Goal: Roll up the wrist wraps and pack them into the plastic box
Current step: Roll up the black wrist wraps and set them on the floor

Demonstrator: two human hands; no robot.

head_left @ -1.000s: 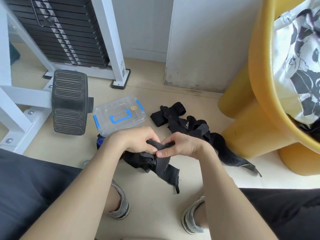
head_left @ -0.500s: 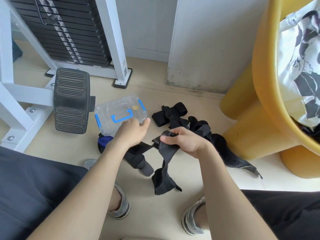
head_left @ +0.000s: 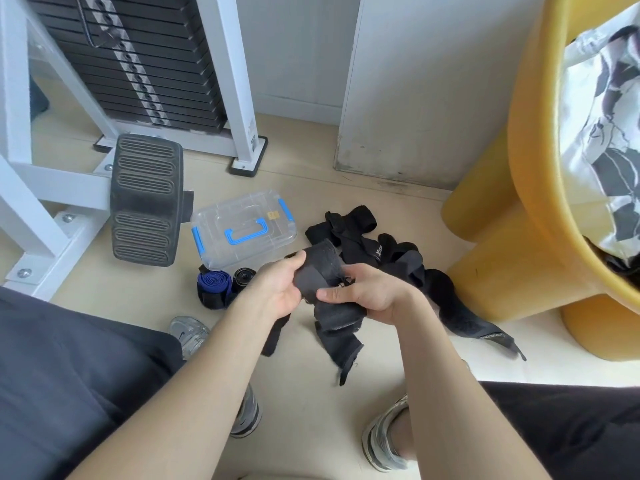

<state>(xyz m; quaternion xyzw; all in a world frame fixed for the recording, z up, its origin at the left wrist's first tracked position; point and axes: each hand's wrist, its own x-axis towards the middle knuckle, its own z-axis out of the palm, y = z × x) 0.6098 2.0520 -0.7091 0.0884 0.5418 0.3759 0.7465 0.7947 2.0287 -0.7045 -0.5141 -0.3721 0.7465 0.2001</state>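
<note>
Left hand (head_left: 277,292) rejoined right hand (head_left: 367,294) (both gripping wrist wrap (head_left: 320,270)).

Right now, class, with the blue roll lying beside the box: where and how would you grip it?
Probably from above, pinching the blue roll across its curved sides: its coiled end faces up, and squeezing the sides keeps the coil shut.
</note>
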